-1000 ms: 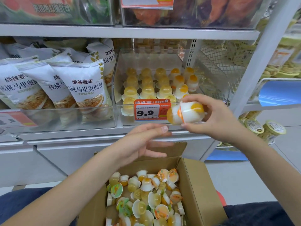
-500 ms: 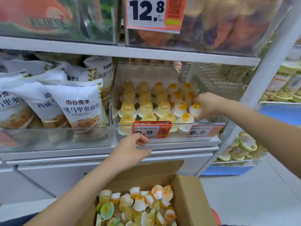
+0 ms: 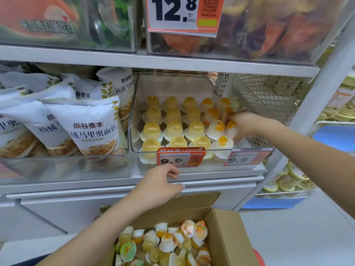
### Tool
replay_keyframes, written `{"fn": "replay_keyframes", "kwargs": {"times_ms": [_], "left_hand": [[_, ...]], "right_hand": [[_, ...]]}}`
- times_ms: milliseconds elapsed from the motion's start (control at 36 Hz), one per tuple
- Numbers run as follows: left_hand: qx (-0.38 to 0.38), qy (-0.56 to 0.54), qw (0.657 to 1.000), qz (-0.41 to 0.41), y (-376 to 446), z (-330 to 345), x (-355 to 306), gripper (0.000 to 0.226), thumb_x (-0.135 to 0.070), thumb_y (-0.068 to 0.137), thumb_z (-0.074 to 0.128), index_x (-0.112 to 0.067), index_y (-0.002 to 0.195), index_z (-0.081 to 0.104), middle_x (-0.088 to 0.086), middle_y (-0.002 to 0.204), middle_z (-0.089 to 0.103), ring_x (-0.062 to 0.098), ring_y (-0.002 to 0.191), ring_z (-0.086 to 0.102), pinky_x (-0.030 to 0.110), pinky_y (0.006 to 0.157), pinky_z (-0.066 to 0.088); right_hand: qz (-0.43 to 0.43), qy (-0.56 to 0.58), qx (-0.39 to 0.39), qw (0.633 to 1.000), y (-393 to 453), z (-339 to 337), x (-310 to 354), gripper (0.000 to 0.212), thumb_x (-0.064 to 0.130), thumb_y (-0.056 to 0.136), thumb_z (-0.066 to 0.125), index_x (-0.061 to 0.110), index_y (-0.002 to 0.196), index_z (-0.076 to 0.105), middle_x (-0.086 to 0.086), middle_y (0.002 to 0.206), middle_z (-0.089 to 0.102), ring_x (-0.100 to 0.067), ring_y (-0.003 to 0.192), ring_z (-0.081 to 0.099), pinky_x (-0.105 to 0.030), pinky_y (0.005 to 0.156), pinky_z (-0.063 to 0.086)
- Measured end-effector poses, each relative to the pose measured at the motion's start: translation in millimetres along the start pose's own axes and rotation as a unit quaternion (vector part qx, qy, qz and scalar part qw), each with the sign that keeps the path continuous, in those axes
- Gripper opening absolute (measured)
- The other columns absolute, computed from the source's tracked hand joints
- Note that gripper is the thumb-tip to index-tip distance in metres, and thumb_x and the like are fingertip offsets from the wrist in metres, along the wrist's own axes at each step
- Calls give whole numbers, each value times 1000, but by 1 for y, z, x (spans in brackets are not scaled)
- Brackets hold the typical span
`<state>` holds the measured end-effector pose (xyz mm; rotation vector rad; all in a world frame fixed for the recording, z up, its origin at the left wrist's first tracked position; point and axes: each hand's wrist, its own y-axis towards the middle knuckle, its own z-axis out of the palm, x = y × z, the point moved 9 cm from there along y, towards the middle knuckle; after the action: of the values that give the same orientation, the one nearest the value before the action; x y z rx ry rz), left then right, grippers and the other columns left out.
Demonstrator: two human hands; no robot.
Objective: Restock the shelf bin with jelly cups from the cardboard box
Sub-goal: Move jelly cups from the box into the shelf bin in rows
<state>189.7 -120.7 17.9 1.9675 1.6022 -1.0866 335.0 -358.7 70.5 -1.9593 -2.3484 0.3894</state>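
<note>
While my right hand (image 3: 242, 125) grips a jelly cup (image 3: 231, 128) inside the shelf bin (image 3: 134, 131), my left hand (image 3: 157, 186), loosely curled and holding nothing, hovers above the cardboard box (image 3: 228, 237).

1. The shelf bin (image 3: 134, 131) stands on the middle shelf, right of the bread bags (image 3: 92, 129).
2. Jelly cups (image 3: 173, 128) sit in rows inside the bin.
3. The right hand (image 3: 243, 124) is inside the bin at its right side, on a jelly cup (image 3: 231, 127).
4. The left hand (image 3: 159, 182) is at the shelf edge, just below the price tag (image 3: 180, 157).
5. The cardboard box (image 3: 226, 237) lies below, before the shelf.
</note>
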Motion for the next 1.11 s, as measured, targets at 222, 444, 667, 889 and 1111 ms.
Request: {"fn": "replay_keyframes", "kwargs": {"times_ms": [222,444,667,889,1111], "left_hand": [[-4,-12,1000,-9,4,1,3,36,-31,82,69,-26,116,58,-19,99,56,-1,81,55,14,70,42],[-7,-10,1000,-2,3,0,3,36,-30,81,70,-26,115,57,-18,98,56,-1,80,54,17,74,42],[-13,-5,1000,14,3,0,2,36,-28,81,70,-24,115,57,-12,102,58,-1,76,52,16,67,40],[-15,7,1000,21,-2,7,9,28,-25,81,70,-26,106,56,-11,100,59,4,95,57,19,79,45],[38,84,996,-9,-14,57,61,26,-22,81,69,-23,105,60,-5,106,61,10,100,58,27,88,48]], "right_hand": [[-4,-3,-11,1000,-11,-7,4,67,20,69,82,15,128,51,-7,119,61,-26,106,57,-29,82,46],[19,-7,-30,999,-22,-15,4,65,17,72,78,15,130,50,-10,121,59,-29,106,57,-36,86,51],[58,58,-95,992,-48,-35,0,64,3,79,68,16,137,46,-15,129,53,-32,114,54,-36,87,47],[-9,174,-297,939,-138,-57,33,36,6,81,64,16,115,58,0,111,56,-20,105,52,-34,87,44],[-86,270,-172,944,-194,59,112,33,15,87,65,21,119,57,14,104,49,0,92,41,-11,78,34]]}}
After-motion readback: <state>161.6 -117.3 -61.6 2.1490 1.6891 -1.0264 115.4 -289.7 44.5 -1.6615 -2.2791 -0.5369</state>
